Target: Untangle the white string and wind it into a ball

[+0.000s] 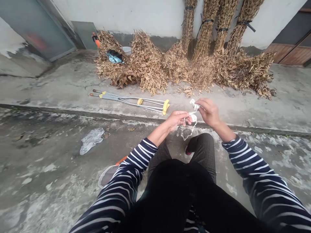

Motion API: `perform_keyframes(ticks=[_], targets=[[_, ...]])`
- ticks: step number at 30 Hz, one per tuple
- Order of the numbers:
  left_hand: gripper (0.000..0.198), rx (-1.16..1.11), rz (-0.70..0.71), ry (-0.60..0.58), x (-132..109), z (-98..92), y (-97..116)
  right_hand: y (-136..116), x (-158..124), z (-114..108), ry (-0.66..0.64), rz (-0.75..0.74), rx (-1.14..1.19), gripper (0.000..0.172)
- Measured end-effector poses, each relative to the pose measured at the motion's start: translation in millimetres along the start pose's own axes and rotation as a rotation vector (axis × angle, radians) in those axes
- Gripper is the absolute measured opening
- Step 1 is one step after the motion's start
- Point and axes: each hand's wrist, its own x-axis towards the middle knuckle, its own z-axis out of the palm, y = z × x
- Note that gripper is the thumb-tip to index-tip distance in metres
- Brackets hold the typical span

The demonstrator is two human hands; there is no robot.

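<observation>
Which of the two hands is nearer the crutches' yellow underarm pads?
The left hand; the right hand, also pinching the white cord, is farther from the yellow underarm pads.

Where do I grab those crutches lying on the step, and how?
Probably by the yellow handgrip partway along the crutches, reaching down from above on the side nearest the edge of the step. They lie flat with nothing on top, and that grip looks chunky, so it should be easy to wrap around. The pair overlaps, so both might come up together.
</observation>
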Motion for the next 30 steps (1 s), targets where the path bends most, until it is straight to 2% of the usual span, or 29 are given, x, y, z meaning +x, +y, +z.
perform_keyframes(ticks=[3, 6, 9, 12, 15, 17, 19, 21, 23, 26, 28, 30], targets=[[0.022, 0.069, -0.024, -0.015, -4.5, -2.1, 11.7, 11.0, -8.8, 1.7, -0.084, 0.014, -0.051, 0.035], [0.019, 0.168, -0.031, -0.02, -4.3, -8.4, 31.6, 20.3, -18.8, 0.7, -0.195, 0.065, -0.005, 0.034], [0.022, 0.239, -0.021, 0.029, 7.2, -20.5, 50.4, 16.5, -29.3, -1.9, -0.307, 0.168, 0.17, 0.027], [0.024, 0.303, -0.035, 0.055, 27.7, -35.1, 56.8, 0.2, -35.3, -5.6, -0.39, 0.374, 0.475, 0.03], [0.028, 0.43, -0.125, 0.041, 46.2, -45.8, 47.3, -16.0, -34.7, -11.0, -0.405, 0.559, 0.791, 0.053], [0.032, 0.542, -0.199, 0.015, 52.2, -48.2, 34.3, -21.6, -33.3, -14.1, -0.354, 0.632, 0.913, 0.066], [0.028, 0.656, -0.235, 0.013, 52.2, -46.4, 19.0, -23.0, -32.7, -14.9, -0.274, 0.686, 0.959, 0.068], [0.018, 0.695, -0.156, 0.093, 47.3, -40.1, 4.2, -22.0, -32.9, -13.1, -0.202, 0.726, 0.963, 0.061], [0.037, 0.592, -0.008, 0.158, 40.1, -29.7, -7.7, -20.5, -32.4, -9.5, -0.167, 0.742, 0.947, 0.052], [0.061, 0.292, 0.118, 0.068, 30.6, -9.2, -18.7, -19.5, -28.2, -4.8, -0.136, 0.732, 0.911, 0.048], [0.059, 0.155, 0.111, -0.004, 27.5, 3.6, -22.3, -19.9, -23.5, -3.8, -0.111, 0.724, 0.885, 0.046], [0.047, 0.103, 0.096, -0.002, 26.5, 12.4, -24.3, -21.4, -18.8, -4.6, -0.088, 0.726, 0.859, 0.045]])
